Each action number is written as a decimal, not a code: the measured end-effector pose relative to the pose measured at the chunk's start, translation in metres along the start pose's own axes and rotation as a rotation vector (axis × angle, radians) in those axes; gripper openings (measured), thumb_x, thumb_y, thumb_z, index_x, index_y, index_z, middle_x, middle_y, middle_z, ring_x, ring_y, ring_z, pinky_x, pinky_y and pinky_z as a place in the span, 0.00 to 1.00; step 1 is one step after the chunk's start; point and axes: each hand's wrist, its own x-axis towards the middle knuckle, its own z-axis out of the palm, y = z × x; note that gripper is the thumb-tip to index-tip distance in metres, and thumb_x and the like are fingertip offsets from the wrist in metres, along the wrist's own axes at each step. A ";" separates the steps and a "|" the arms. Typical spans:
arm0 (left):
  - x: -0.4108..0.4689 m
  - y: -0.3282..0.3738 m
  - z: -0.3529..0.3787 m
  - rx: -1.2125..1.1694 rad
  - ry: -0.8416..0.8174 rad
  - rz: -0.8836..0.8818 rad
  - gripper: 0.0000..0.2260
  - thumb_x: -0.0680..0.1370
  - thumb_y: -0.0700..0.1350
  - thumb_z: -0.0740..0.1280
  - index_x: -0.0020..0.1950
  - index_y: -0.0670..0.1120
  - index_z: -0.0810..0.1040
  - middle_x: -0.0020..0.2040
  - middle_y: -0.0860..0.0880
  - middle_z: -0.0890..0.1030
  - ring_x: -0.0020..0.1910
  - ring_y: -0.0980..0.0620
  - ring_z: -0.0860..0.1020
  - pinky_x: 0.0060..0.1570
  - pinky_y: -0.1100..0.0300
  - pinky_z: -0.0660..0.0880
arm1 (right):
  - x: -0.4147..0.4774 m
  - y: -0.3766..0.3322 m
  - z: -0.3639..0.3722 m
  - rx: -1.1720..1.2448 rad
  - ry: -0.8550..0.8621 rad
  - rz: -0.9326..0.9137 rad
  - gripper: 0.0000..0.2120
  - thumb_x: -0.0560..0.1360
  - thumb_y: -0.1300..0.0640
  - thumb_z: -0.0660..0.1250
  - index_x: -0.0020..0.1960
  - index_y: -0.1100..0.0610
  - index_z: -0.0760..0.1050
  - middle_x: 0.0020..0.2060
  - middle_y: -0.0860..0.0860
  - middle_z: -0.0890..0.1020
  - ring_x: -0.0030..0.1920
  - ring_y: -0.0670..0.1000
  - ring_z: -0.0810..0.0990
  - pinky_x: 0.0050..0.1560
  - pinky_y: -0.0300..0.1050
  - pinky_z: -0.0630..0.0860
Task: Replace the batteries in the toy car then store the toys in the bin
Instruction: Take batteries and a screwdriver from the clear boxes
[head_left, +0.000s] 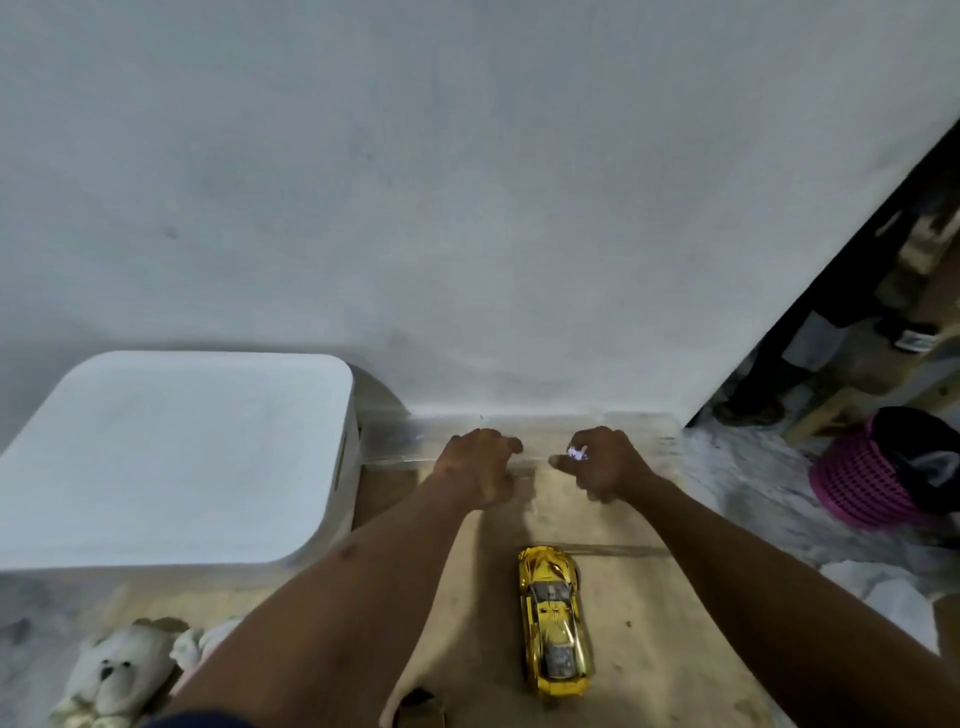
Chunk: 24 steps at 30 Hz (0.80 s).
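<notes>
Nearest, a white plush teddy bear (111, 675) is lying face up at the near left, just outside the left forearm. To its right, a shiny gold plastic toy car (553, 618) is sitting on its wheels on a tan flat board (649, 623). The car is lying lengthwise between the two forearms and touching neither.

Both bare arms are reaching forward across the board to its far edge. The left hand (480, 467) is lying knuckles up with its fingers curled downward. Motion blur is making it impossible to tell whether it is gripping anything. The right hand (602, 465), just beside it and apart from it, is pinching a small purple-and-white object (577, 453) between thumb and fingers. This is possibly a battery.

Left of the left hand, a white rounded rectangular plastic bin (176, 457) is standing with its lid on and a slot handle showing in its right side. It is well apart from the toy car.

A plain pale grey wall (467, 208) is rising directly behind the board and bin. At the far right, a pink perforated plastic basket (862, 483) is standing on the floor and holding dark cloth.
</notes>
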 end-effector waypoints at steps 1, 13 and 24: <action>-0.010 -0.002 -0.003 0.002 0.006 0.007 0.24 0.77 0.49 0.65 0.73 0.54 0.69 0.69 0.48 0.74 0.67 0.46 0.73 0.62 0.51 0.71 | -0.012 -0.004 0.001 0.147 -0.033 0.084 0.17 0.73 0.48 0.75 0.43 0.62 0.78 0.29 0.59 0.82 0.25 0.53 0.80 0.27 0.42 0.74; -0.075 -0.021 -0.017 -0.009 -0.036 0.054 0.24 0.76 0.50 0.65 0.73 0.55 0.68 0.65 0.45 0.78 0.63 0.44 0.76 0.57 0.51 0.74 | -0.078 0.011 0.038 0.035 -0.074 0.423 0.10 0.76 0.58 0.70 0.39 0.61 0.74 0.31 0.58 0.79 0.29 0.54 0.80 0.30 0.44 0.77; -0.062 -0.028 0.015 0.008 -0.092 0.026 0.27 0.77 0.51 0.65 0.75 0.56 0.64 0.65 0.44 0.77 0.61 0.42 0.77 0.53 0.54 0.73 | -0.030 0.058 0.052 -0.299 0.219 0.218 0.11 0.76 0.54 0.66 0.53 0.61 0.74 0.51 0.62 0.81 0.53 0.63 0.81 0.48 0.48 0.75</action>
